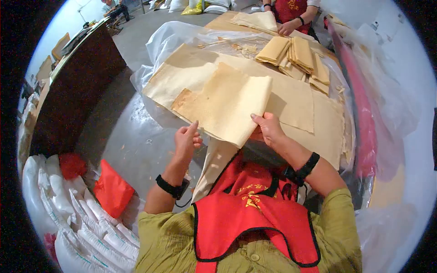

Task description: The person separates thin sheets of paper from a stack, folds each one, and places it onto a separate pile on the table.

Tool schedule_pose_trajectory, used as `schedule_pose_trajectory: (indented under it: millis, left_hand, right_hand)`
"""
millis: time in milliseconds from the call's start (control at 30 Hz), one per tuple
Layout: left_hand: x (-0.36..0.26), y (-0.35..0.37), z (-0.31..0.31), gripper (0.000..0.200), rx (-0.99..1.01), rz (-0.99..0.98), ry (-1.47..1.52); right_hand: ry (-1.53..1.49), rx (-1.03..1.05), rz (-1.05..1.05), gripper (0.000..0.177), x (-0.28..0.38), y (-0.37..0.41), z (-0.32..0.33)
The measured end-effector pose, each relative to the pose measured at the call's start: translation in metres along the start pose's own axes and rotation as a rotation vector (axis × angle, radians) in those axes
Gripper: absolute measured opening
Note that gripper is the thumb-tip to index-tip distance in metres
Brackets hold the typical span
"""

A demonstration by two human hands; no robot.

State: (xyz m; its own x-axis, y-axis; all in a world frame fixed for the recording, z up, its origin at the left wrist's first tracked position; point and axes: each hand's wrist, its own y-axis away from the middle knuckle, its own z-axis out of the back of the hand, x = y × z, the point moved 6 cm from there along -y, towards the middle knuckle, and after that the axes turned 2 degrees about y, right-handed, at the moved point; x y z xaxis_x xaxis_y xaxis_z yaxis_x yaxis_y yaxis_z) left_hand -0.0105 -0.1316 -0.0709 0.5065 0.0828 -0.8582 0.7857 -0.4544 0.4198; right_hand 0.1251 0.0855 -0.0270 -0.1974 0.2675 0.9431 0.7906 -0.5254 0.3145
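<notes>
A pale yellow, finely textured sheet that looks like tofu skin point(223, 102) is folded over and lifted at its near right side, above more of the same sheets. My right hand point(269, 129) grips its right edge, thumb on top and fingers underneath. My left hand point(187, 140) is at the near left edge, fingers loosely curled and apart, with a fingertip at or just by the edge. Nothing shows between those fingers. Beneath lie wide flat sheets point(296, 107) spread over the table. Folded bundles of sheets point(300, 54) are stacked at the far right.
Clear plastic film point(166, 38) hangs over the table's far left side. Across the table a co-worker's hand point(287, 28) touches sheets. White sacks point(86, 227) and a red bag point(113, 189) lie low on the left. A dark counter point(79, 86) stands beyond them. Pink plastic-wrapped material point(359, 100) borders the right.
</notes>
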Motion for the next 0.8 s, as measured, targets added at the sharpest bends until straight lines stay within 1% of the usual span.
schedule_pose_trajectory:
  millis: [67, 167, 267, 300, 367, 433, 533, 633, 667, 700, 733, 767, 800]
  left_hand:
    - [-0.002, 0.016, -0.001, 0.028, -0.108, 0.019, 0.047]
    - [-0.002, -0.007, -0.018, 0.031, 0.07, 0.031, 0.417]
    - [-0.038, -0.02, -0.04, 0.03, 0.16, -0.178, 0.456]
    - [-0.047, -0.02, -0.047, 0.028, 0.145, -0.18, 0.459]
    - [-0.034, -0.062, -0.041, 0.028, 0.093, -0.13, 0.474]
    - [-0.032, -0.076, -0.05, 0.027, 0.022, -0.049, 0.487]
    - [-0.04, -0.09, -0.068, 0.022, -0.181, -0.196, 0.41]
    - [-0.049, -0.072, -0.127, 0.014, 0.051, -0.659, 0.002]
    - [-0.045, -0.058, -0.146, 0.013, 0.125, -0.812, -0.133]
    - [-0.046, -0.024, -0.171, 0.025, 0.19, -0.674, -0.582]
    - [-0.049, 0.013, -0.198, 0.04, 0.294, -1.199, -0.611]
    - [-0.041, 0.031, -0.217, 0.048, 0.457, -1.268, -0.769]
    - [-0.032, 0.043, -0.232, 0.044, 0.523, -1.305, -0.959]
  right_hand:
    - [-0.08, -0.017, -0.002, 0.023, 0.011, 0.003, 0.0]
    - [-0.042, -0.069, 0.079, 0.018, 0.021, -0.005, 0.017]
    - [-0.001, -0.061, 0.143, 0.016, 0.044, 0.001, 0.039]
    - [0.019, -0.051, 0.196, 0.018, 0.048, -0.002, 0.053]
    - [0.067, -0.089, 0.187, 0.019, 0.053, -0.001, 0.082]
    - [0.115, -0.163, 0.142, 0.021, 0.05, 0.001, 0.116]
    - [0.152, -0.19, 0.114, 0.021, 0.04, 0.002, 0.155]
    - [0.377, -0.241, 0.17, 0.021, 0.029, -0.005, 0.179]
    - [0.395, -0.253, 0.167, 0.021, 0.027, -0.005, 0.183]
    - [0.412, -0.262, 0.161, 0.021, 0.028, -0.002, 0.184]
    - [0.431, -0.27, 0.157, 0.021, 0.028, -0.002, 0.184]
    - [0.517, -0.36, 0.253, 0.028, 0.032, 0.0, 0.188]
    - [0.469, -0.341, 0.24, 0.028, 0.028, -0.003, 0.19]
